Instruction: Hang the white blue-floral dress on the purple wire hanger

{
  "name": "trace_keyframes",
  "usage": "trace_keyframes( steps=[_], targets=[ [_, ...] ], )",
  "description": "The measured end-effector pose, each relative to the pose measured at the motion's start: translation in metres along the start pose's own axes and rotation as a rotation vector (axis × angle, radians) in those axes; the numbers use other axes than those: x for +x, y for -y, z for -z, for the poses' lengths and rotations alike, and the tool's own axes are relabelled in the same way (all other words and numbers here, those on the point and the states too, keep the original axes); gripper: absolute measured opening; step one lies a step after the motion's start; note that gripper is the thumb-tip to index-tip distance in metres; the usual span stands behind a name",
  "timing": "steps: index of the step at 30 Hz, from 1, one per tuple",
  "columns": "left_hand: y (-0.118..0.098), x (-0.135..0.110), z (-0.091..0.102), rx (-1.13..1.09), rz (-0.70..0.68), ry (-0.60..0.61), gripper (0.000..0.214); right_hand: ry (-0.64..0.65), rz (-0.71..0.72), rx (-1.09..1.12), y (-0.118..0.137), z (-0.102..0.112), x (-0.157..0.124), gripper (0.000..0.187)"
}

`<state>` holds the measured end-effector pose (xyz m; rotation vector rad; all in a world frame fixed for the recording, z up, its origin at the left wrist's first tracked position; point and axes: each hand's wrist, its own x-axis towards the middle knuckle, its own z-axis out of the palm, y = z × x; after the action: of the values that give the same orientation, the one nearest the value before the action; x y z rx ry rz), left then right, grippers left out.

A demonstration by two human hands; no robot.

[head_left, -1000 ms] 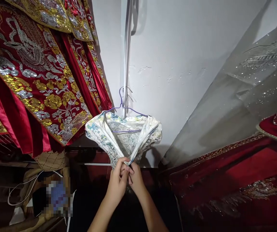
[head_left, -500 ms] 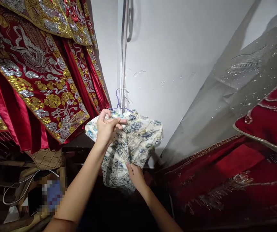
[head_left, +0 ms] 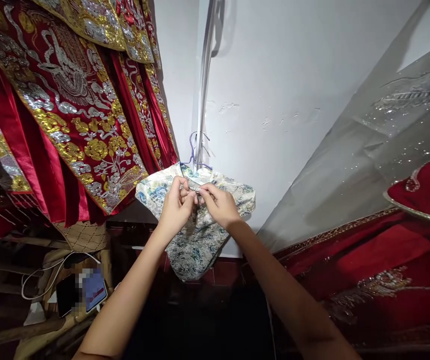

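A cream short-sleeved shirt [head_left: 196, 255] with blue and green flowers hangs on a thin purple hanger [head_left: 192, 147] against a narrow upright strip on the wall. Just below its neckline, my left hand [head_left: 177, 207] pinches the front of the cloth with bent fingers. My right hand [head_left: 220, 204] pinches the same spot from the other side, its fingertips almost meeting the left ones. The small bit between the fingertips is too fine to make out.
Red robes [head_left: 72, 95] with gold and silver sequin embroidery hang at the left. A sheer glittery veil [head_left: 335, 150] and red beaded cloth [head_left: 387, 250] fill the right. At lower left, a phone [head_left: 95, 290] and a white cable [head_left: 27, 285] lie on a wooden seat.
My right hand has risen from the lower front of the shirt to the neckline, beside my left hand. The left fingers have curled in, and the view has shifted slightly left.
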<state>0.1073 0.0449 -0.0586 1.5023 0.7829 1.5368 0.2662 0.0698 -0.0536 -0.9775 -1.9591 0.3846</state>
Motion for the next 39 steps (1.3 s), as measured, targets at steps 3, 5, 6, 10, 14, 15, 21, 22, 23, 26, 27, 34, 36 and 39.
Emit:
trace_keyframes(
  steps=[3, 5, 6, 10, 14, 15, 21, 22, 23, 26, 27, 34, 36, 39],
  targets=[
    [0.017, -0.001, -0.001, -0.029, 0.044, -0.074, 0.029, -0.07, 0.002, -0.009, -0.003, -0.014, 0.003, 0.024],
    [0.029, -0.001, -0.006, -0.039, 0.056, -0.149, 0.033, -0.118, -0.013, 0.026, -0.004, -0.022, 0.003, 0.023],
    [0.034, -0.001, -0.009, -0.035, 0.054, -0.181, 0.033, -0.135, -0.022, 0.052, -0.004, -0.024, 0.003, 0.023],
    [0.052, -0.008, -0.014, 0.031, 0.068, -0.177, 0.029, -0.206, -0.031, 0.177, 0.003, -0.01, 0.01, 0.024],
    [0.082, -0.034, -0.009, 0.194, 0.17, -0.111, 0.025, -0.457, 0.001, 0.336, -0.005, 0.035, 0.015, 0.025],
    [0.089, -0.043, -0.007, 0.215, 0.192, -0.1, 0.024, -0.513, -0.004, 0.381, -0.012, 0.046, 0.014, 0.024],
    [0.091, -0.047, 0.005, 0.246, 0.081, -0.13, 0.036, -0.513, -0.195, 0.878, -0.065, 0.09, -0.018, 0.018],
    [0.085, -0.034, 0.01, 0.259, 0.011, -0.212, 0.042, -0.464, -0.24, 0.978, -0.07, 0.092, -0.025, 0.02],
    [0.079, -0.02, 0.015, 0.282, -0.056, -0.299, 0.048, -0.422, -0.278, 1.062, -0.073, 0.091, -0.032, 0.023],
    [0.066, 0.029, 0.033, 0.454, -0.125, -0.438, 0.049, -0.437, -0.348, 1.201, -0.078, 0.077, -0.052, 0.028],
    [0.065, 0.044, 0.041, 0.536, -0.1, -0.431, 0.039, -0.478, -0.369, 1.226, -0.081, 0.069, -0.059, 0.027],
    [0.078, 0.084, 0.099, 0.609, 0.026, -0.472, 0.015, -0.735, -0.462, 1.408, -0.109, 0.026, -0.096, 0.018],
    [0.077, 0.083, 0.114, 0.569, 0.082, -0.481, 0.021, -0.798, -0.51, 1.464, -0.112, 0.016, -0.099, 0.018],
    [0.073, 0.08, 0.131, 0.507, 0.14, -0.55, 0.028, -0.788, -0.567, 1.521, -0.108, -0.003, -0.097, 0.018]
  ],
)
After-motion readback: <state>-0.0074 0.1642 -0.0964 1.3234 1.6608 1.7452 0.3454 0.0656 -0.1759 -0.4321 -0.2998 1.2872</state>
